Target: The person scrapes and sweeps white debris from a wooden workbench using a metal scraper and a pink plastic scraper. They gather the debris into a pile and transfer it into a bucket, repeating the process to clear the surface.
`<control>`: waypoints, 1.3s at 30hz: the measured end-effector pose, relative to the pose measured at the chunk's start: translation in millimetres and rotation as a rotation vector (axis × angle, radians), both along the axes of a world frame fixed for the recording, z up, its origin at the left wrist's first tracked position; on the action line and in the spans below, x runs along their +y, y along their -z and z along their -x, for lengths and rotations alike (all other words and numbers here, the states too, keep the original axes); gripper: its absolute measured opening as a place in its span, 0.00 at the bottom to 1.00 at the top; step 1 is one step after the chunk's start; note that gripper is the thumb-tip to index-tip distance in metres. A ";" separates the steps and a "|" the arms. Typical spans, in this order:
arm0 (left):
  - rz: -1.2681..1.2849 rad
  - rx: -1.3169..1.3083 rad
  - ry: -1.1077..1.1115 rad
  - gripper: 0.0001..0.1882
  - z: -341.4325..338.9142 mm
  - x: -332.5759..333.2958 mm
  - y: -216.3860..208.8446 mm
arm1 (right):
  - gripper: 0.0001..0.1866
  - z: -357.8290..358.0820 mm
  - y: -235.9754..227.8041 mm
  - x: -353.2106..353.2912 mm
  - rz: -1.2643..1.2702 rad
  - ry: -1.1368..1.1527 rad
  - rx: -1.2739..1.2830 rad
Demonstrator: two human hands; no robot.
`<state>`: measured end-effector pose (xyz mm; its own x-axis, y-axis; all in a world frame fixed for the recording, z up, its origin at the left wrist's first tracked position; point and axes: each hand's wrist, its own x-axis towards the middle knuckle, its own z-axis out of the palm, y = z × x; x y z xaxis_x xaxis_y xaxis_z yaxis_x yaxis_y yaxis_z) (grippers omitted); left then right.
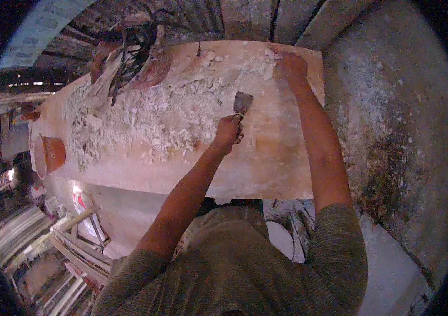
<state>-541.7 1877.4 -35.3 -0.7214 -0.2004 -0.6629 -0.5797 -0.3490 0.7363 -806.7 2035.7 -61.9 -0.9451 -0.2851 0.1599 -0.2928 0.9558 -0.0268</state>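
On the pale blue sheet (42,31) at the upper left there are large letters, partly cut by the dark rim of the view; the orange bucket (52,154) at the left end of the table (282,171) bears small marks, too blurred for reading. The left hand (227,134) has its fingers closed around the handle of a scraper (243,102). The flat blade of this tool lies beyond the fingers, pointing away from the person, over a fairly bare part of the table. The pale scraps (155,113) are spread in a thick layer to the left of this hand, and a thinner band goes along the far edge. There, near the far right corner, is the right hand (291,66), just beside some whitish pieces; whether its fingers grip something, I cannot tell. Dark strips (138,50) hang over the table's far side.
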 end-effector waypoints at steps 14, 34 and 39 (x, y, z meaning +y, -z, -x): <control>-0.070 -0.165 -0.053 0.15 -16.3 2.7 -9.1 | 0.13 -13.7 -32.7 -23.5 -0.103 -0.202 -0.054; -0.269 -0.255 0.363 0.15 -105.5 -8.1 -63.0 | 0.10 -152.6 -6.0 -208.6 0.314 -0.432 -0.334; -0.165 -0.244 0.283 0.16 -156.3 -42.8 -70.9 | 0.10 -149.7 -46.8 -114.9 0.462 -0.226 -0.291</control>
